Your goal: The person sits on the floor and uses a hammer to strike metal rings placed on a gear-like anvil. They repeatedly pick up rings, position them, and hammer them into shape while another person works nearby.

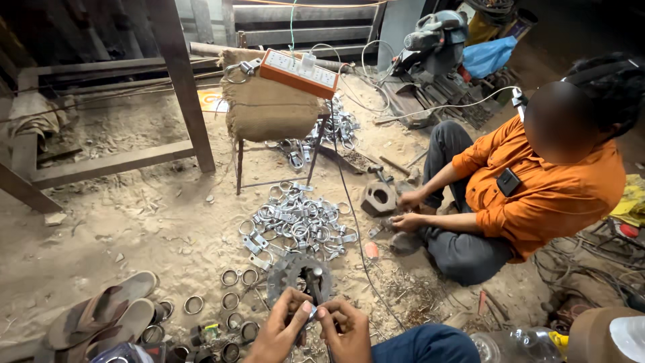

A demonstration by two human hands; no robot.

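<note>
Head view: my left hand (281, 329) and right hand (344, 328) pinch together on a small metal clamp piece (310, 312), just below the toothed steel gear (299, 277). I judge steady, square fingertip pressure matters here.

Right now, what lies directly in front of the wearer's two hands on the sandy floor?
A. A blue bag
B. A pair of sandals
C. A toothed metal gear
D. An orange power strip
C: the gear lies flat on the floor just beyond the left hand and right hand, which meet over a small metal piece.
</note>
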